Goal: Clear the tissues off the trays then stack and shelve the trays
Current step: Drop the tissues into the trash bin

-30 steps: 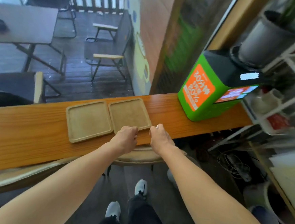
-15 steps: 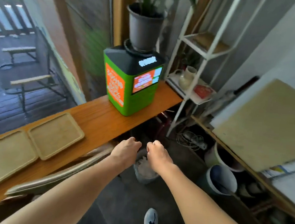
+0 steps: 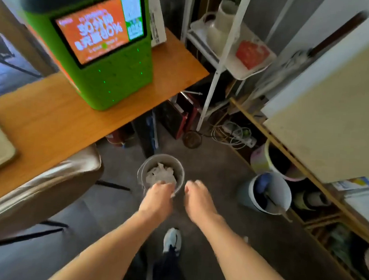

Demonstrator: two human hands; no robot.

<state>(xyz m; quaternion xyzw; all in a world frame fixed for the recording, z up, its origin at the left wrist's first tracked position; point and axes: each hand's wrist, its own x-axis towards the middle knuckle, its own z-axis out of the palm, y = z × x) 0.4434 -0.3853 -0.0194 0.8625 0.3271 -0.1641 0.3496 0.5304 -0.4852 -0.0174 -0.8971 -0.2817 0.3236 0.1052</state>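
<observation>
Fingers (image 3: 164,185) of both hands curled, contents unclear, over round grey bin (image 3: 146,165) w/ crumpled white tissues (image 3: 161,174).

At eleven o'clock I see a green kiosk with an orange screen (image 3: 98,42) on the orange wooden counter (image 3: 48,124), a white metal rack (image 3: 215,76) at one, a white bucket (image 3: 270,193) at three.
</observation>
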